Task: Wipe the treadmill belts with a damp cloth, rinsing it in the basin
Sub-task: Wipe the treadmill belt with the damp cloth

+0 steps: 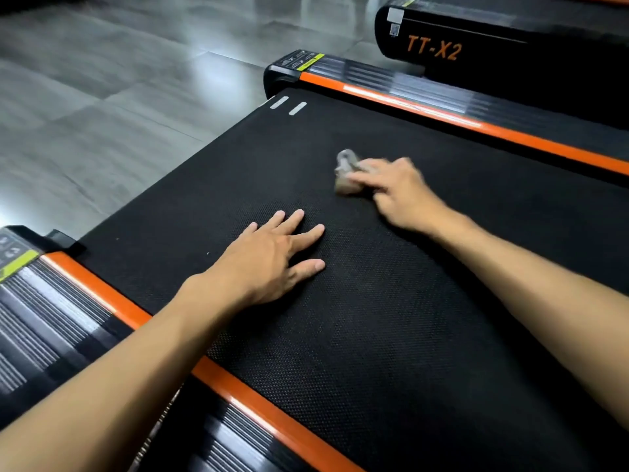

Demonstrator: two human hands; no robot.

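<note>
Left hand [272,253] flat, fingers spread on the treadmill belt [391,318], likely bracing; right hand [398,192] bunches the grey cloth [345,172] farther right for scrubbing pressure.

Grey floor [112,97] of large glossy tiles, thin joints between them, soft pale glare across the upper left and middle. Beyond the near machine, at the upper right, a second treadmill [493,39]: black end housing with orange lettering "TT-X2" [434,47] and a small white sticker [394,15] on its corner. Faint reflections on the tiles near the top edge. No walls or windows in view; lighting even and dim, source out of sight.
</note>
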